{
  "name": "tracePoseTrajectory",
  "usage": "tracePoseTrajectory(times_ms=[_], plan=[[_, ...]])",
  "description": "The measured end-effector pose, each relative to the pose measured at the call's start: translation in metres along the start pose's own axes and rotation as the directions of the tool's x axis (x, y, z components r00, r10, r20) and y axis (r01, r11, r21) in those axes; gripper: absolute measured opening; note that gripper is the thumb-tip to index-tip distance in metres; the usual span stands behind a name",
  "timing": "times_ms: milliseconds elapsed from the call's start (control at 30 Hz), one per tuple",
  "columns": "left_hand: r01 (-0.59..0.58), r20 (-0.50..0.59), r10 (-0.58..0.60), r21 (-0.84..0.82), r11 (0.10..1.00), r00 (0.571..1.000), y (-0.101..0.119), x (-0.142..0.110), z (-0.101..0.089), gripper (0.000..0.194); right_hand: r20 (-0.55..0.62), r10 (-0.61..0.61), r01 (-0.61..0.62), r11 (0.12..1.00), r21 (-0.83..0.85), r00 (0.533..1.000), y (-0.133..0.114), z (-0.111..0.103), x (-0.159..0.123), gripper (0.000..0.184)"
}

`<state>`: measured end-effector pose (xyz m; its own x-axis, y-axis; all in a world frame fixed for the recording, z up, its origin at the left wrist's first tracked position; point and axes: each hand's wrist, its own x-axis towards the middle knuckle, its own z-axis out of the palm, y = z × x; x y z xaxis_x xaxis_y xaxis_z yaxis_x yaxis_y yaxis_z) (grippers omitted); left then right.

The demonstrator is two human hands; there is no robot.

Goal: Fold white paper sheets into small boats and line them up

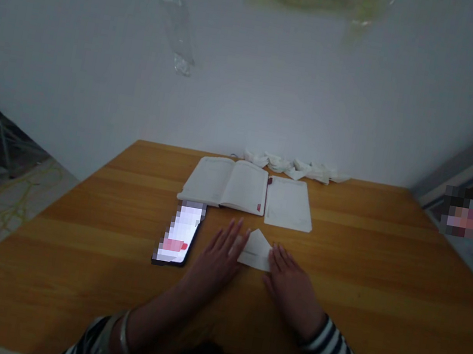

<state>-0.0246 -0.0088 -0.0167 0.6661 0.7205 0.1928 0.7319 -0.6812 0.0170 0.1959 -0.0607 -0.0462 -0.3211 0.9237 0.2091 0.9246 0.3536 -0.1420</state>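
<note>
Here, the wooden table [371, 242] fills the lower part of the frame, with an open notebook [228, 185] flat near the centre. My left hand [220, 254] lies palm down, fingers stretched out and slightly spread, at the left edge of the folded paper [255, 251], just below and right of centre. My right hand [293, 283] is flat too, fingers extended and close together, touching the paper's right edge. Above it, right of the notebook, lies a loose sheet [290, 204]; a lit phone [180, 234] rests left of my left hand.
</note>
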Motion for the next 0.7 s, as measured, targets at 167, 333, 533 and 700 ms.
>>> tracePoseTrajectory(times_ms=[167, 333, 533, 700], plan=[[-0.189, 0.145, 0.193, -0.037, 0.981, 0.971, -0.004, 0.018, 0.003, 0.05, 0.066, -0.011, 0.006, 0.998, 0.064, 0.998, 0.007, -0.023, 0.015, 0.04], [-0.092, 0.031, 0.096, -0.118, 0.989, 0.995, -0.018, 0.022, 0.013, 0.038, 0.044, -0.062, 0.054, 0.985, 0.164, 0.997, 0.021, -0.02, 0.016, 0.048], [0.14, -0.042, -0.204, -0.594, 0.792, 0.978, -0.024, 0.017, 0.001, 0.023, -0.137, 0.083, 0.002, 0.851, 0.525, 0.987, 0.017, -0.011, 0.016, 0.028], [0.319, 0.144, -0.386, -0.84, 0.439, 0.911, -0.022, 0.004, -0.001, 0.044, 0.195, 0.294, -0.273, 0.256, 0.927, 0.936, 0.005, -0.006, 0.018, 0.053]])
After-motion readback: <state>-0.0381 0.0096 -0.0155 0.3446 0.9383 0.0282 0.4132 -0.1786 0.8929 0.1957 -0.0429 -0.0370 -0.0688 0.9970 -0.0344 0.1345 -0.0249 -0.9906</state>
